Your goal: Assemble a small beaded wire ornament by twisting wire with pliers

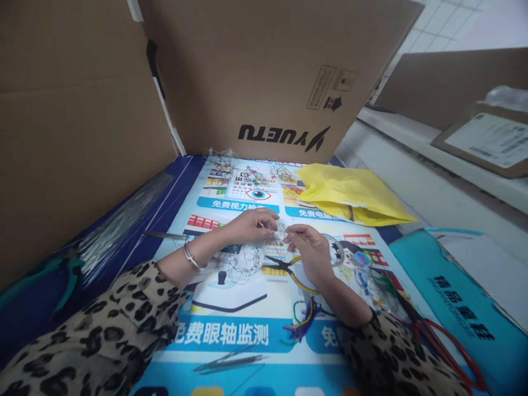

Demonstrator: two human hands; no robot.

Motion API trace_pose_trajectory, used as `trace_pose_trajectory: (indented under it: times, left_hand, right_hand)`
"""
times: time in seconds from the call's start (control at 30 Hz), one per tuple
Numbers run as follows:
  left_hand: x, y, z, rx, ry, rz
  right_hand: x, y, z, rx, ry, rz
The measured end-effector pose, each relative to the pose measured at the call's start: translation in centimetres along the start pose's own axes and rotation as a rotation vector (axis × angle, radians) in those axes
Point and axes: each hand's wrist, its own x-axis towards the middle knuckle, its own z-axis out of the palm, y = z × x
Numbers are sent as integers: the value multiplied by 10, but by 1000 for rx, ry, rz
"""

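Cardboard box [264, 71] stands behind a printed poster [231, 300] bearing a yellow bag [350, 190]. Right hand [309, 247], beside yellow-handled pliers [284, 265], and left hand [252, 226], fingers of both pinched nearly closed, hold between them, above the poster, a small wire piece [281, 232].

Fine silvery wirework [281, 232], loosely looped, between left fingers [268, 219] and right fingers [296, 231]

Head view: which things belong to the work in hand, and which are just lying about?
Likely in the job:
wirework between left hand and right hand
wire tangle just below
yellow-handled pliers

Probably just lying about:
yellow bag
turquoise box
large cardboard box
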Motion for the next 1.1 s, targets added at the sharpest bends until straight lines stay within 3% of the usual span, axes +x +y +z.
trace_pose_trajectory:
  times: [0.23,0.33,0.47,0.7,0.87,1.0,1.1]
  left_hand:
    - [-3,0,-9,-5,-13,-43]
    - [-9,9,-18,67,80,-91]
    - [-23,29,-31,200,172,-277]
    - [-48,61,-29,111,61,-575]
    - [-51,66,-19,181,97,-616]
    - [-51,66,-22,168,206,-615]
    - [-52,67,-24,129,185,-628]
  right_hand:
    - [2,3,-2,10,-18,0]
    - [3,4,-3,21,-30,5]
    - [3,1,-3,1,-43,13]
    - [-1,-5,-2,-34,-95,-38]
    - [-2,-5,0,-24,-98,-31]
    - [-3,-3,1,-19,-121,-39]
    - [-3,0,1,-35,-136,-55]
